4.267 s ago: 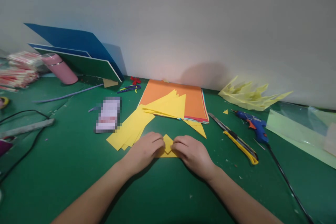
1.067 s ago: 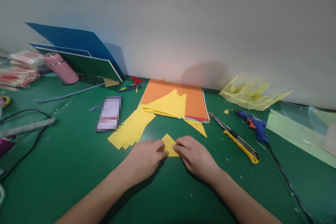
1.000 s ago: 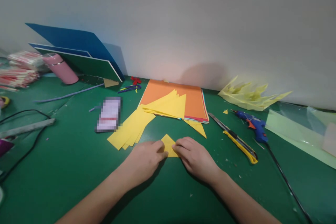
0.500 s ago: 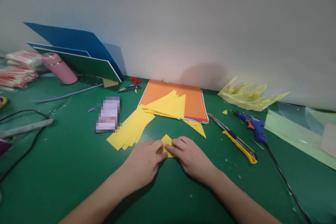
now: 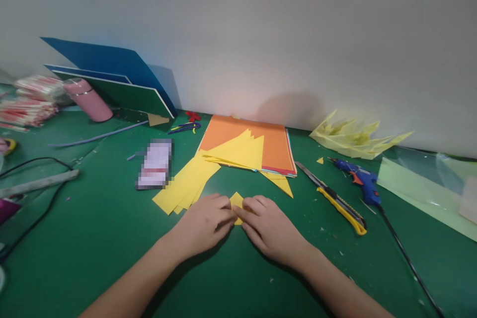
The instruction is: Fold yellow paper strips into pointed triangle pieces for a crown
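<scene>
A small piece of folded yellow paper (image 5: 237, 202) lies on the green tabletop, its pointed top facing away from me. From the left, my left hand (image 5: 208, 221) has its fingers closed on the paper's edge. My right hand (image 5: 272, 226) grips the opposite side, its index finger reaching across the middle. Both hands hide much of the paper. Just beyond them, yellow paper strips (image 5: 182, 186) fan out at the left. Folded yellow triangles (image 5: 238, 151) rest on a stack of coloured sheets with an orange one (image 5: 223, 129) on top.
At right lie a yellow utility knife (image 5: 341, 206), a blue glue gun (image 5: 359, 179) with its cord, and a spiky yellow paper piece (image 5: 357, 139). A blurred phone (image 5: 154, 164), pink flask (image 5: 89, 99) and leaning blue board (image 5: 108, 62) stand leftward. A wall (image 5: 238, 35) bounds the back.
My right thumb has come down to the paper's near edge, and the left fingers have shifted slightly on it. Less of the paper's near right side shows. The whole view has moved a little.
</scene>
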Action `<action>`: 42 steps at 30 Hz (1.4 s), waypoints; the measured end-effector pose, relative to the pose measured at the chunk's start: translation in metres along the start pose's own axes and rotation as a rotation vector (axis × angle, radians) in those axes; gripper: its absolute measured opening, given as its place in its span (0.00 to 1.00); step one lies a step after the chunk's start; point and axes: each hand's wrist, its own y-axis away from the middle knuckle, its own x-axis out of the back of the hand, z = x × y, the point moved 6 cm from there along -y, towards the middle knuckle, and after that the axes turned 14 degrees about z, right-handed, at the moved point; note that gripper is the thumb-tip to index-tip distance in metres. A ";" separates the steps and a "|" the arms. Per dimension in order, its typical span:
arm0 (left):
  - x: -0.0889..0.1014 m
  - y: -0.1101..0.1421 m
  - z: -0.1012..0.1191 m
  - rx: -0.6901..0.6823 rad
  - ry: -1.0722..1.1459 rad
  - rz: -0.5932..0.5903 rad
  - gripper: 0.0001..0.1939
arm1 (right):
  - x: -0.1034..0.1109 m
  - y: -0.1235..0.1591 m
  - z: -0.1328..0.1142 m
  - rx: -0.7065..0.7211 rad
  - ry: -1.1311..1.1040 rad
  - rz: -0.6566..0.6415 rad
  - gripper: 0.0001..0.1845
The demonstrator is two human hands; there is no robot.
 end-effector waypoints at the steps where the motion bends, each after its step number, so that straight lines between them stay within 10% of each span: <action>1: -0.001 0.000 -0.002 0.019 -0.030 0.017 0.15 | 0.000 0.000 0.000 -0.002 0.007 0.000 0.16; 20: 0.001 -0.013 0.005 0.048 -0.279 0.304 0.19 | -0.004 0.000 -0.003 -0.042 0.018 0.044 0.08; 30: -0.027 -0.088 0.013 -0.030 0.116 0.027 0.15 | -0.010 0.010 0.001 -0.191 0.307 0.116 0.11; 42: -0.073 -0.142 0.046 -0.366 0.113 -0.260 0.12 | -0.009 0.000 0.006 -0.382 0.437 -0.250 0.16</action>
